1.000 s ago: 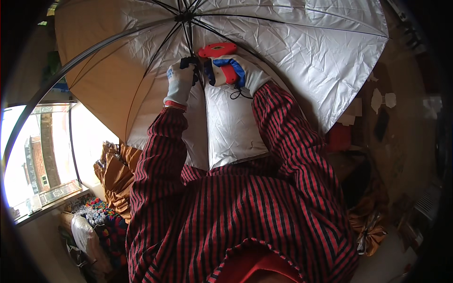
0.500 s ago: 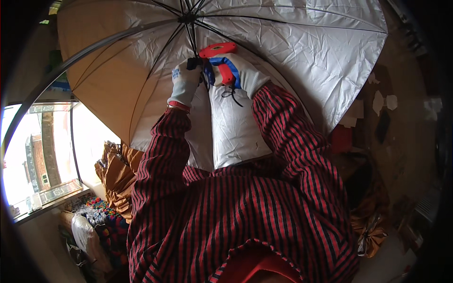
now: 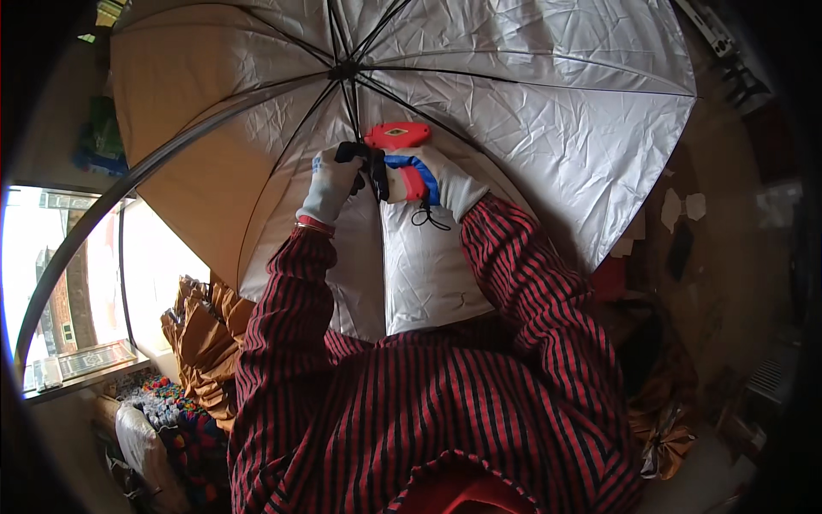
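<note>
A large open umbrella (image 3: pixel 548 128) with a silver lining spreads out before me, its dark ribs meeting at a black hub (image 3: pixel 345 72). My right hand (image 3: pixel 447 178), in a white glove with blue coating, is closed round the handle of a red pistol-shaped tool (image 3: pixel 398 134); a thin black cord (image 3: pixel 431 220) dangles from its lower end. Beside it, my gloved left hand (image 3: pixel 328 184) is closed near a dark rod below the hub, close against the tool. What its fingers pinch is hidden by the dark glove fingertips.
A bright window (image 3: pixel 94 265) with a sill stands at the left. Brown folded umbrellas or fabric (image 3: pixel 205 343) lean below it, next to a colourful knitted cloth (image 3: pixel 175 411). Another brown bundle (image 3: pixel 664 437) lies at lower right. A long curved dark strip (image 3: pixel 128 180) crosses the left side.
The umbrella, both hands and the red tool appear lower in the picture. Both hands keep their hold close together below the hub.
</note>
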A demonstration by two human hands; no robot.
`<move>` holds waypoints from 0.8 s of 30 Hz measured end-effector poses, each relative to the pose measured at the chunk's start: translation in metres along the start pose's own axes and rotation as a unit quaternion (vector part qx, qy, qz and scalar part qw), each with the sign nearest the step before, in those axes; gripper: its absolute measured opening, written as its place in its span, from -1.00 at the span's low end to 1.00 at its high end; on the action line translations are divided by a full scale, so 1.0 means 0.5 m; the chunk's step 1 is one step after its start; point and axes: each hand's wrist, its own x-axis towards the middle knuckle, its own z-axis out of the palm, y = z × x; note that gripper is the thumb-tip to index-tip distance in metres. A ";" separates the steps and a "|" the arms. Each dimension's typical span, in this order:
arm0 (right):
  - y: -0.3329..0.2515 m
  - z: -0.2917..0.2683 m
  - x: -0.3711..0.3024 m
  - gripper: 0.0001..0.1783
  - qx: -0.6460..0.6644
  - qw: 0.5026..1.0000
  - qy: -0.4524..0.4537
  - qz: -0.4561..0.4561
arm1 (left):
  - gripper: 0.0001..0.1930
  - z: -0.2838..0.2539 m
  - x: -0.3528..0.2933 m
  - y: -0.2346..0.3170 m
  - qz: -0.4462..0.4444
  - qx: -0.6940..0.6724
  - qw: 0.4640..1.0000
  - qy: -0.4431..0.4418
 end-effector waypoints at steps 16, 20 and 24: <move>-0.028 0.064 -0.054 -0.67 -0.242 0.960 0.127 -0.061 | -0.88 -0.020 0.012 0.002 0.015 0.011 0.997 -0.072; -0.022 0.065 -0.059 -0.68 -0.168 0.977 0.126 -0.045 | -0.88 -0.009 0.016 0.005 -0.001 0.006 0.999 -0.053; 0.004 0.050 -0.036 -0.73 -0.178 0.972 0.102 -0.110 | -0.87 -0.019 0.017 -0.011 -0.002 0.017 0.998 -0.053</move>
